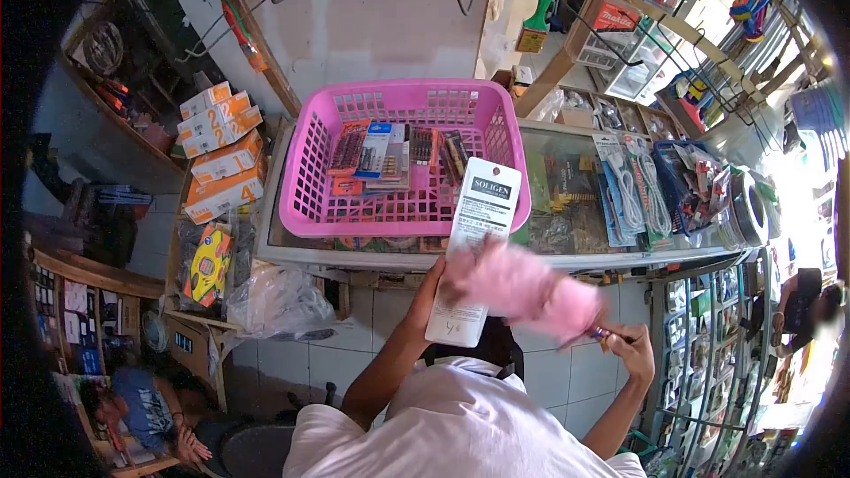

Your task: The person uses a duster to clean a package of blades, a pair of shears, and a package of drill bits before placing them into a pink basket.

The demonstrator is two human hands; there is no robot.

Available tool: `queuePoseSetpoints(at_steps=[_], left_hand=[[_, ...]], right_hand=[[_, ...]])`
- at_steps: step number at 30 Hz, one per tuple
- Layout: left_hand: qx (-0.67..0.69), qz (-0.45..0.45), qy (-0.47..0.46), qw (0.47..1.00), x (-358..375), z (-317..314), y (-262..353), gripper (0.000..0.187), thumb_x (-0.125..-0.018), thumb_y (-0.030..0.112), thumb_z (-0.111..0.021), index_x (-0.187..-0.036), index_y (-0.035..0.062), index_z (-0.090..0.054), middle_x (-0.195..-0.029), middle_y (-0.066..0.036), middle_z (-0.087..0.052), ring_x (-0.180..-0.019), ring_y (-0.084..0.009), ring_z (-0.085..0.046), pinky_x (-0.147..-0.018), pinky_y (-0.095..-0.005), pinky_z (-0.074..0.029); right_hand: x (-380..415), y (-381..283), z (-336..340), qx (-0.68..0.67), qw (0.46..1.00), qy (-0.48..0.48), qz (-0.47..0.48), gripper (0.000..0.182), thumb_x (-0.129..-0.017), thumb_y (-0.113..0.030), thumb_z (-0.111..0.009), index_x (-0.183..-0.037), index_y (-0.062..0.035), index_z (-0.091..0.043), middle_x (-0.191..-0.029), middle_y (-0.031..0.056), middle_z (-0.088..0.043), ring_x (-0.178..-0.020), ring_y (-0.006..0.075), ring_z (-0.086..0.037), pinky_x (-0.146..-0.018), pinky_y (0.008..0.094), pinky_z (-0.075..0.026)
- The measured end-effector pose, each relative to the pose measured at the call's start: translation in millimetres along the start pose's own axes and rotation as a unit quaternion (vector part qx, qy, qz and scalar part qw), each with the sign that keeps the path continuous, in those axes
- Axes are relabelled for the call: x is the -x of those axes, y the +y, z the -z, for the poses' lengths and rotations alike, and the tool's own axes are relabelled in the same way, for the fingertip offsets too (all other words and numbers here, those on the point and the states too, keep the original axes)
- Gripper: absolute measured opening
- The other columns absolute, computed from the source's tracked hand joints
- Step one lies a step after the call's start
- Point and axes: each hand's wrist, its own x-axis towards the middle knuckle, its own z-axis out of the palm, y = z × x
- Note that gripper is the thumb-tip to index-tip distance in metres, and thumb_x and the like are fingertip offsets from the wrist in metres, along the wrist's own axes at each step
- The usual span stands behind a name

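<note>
While gripping the card (482, 204) by its left edge in the left hand (427, 290), holds the pink duster (540, 288) by its thin handle (607, 334) in the right. Has the fingers of the left nearly closed on the card, partly hidden at its edge, and those of the right hand (634, 352) curled tight round the handle. Runs the card's long axis away from the chest, its printed top leaning slightly right and overlapping the near right corner of the basket (403, 87) in this view. Sets the duster crosswise to that axis, reaching left and forward from the right hand over the card's lower half; too blurred there to tell contact from a slight gap. Has the left hand nearer the card's body, the right well apart from it on the handle side. Shows packs (376, 155) lying inside the basket, up on the surface (372, 257) beyond both hands, with cables (629, 186) farther right and boxes (226, 190) to the left
</note>
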Motion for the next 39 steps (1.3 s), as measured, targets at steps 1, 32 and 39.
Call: queuePoseSetpoints(at_steps=[1,32,39], left_hand=[[-0.101,-0.009,0.063,0.993,-0.8,-19.9,-2.2,0.070,-0.100,0.060,-0.033,-0.150,0.0112,-0.033,-0.141,-0.020,-0.050,-0.118,-0.0404,-0.058,-0.097,-0.0607,-0.047],[-0.070,0.103,-0.072,0.990,-0.2,-33.3,-37.0,0.075,-0.097,0.060,-0.040,-0.147,0.0042,-0.033,-0.124,-0.029,-0.053,-0.095,-0.0357,-0.062,-0.066,-0.0463,-0.053],[-0.110,0.099,-0.059,0.987,3.0,-38.9,-39.1,0.066,-0.097,0.054,-0.046,-0.142,0.0052,-0.041,-0.123,-0.021,-0.056,-0.095,-0.0292,-0.062,-0.071,-0.0451,-0.055]], right_hand=[[0.0,-1.0,1.6,0.006,1.000,-0.022,0.000,0.034,-0.083,-0.015,-0.078,-0.108,0.0069,-0.071,-0.077,0.0114,-0.071,-0.063,0.0124,-0.062,-0.057,0.0254,-0.051],[-8.7,0.9,12.8,-0.047,0.983,0.174,0.024,0.038,-0.082,-0.021,-0.077,-0.106,0.0076,-0.072,-0.075,0.0090,-0.068,-0.065,0.0113,-0.062,-0.056,0.0247,-0.048],[-11.2,-2.2,8.4,-0.035,0.980,0.186,0.066,0.042,-0.082,-0.029,-0.076,-0.101,0.0081,-0.073,-0.071,0.0105,-0.068,-0.054,0.0088,-0.056,-0.049,0.0221,-0.042]])
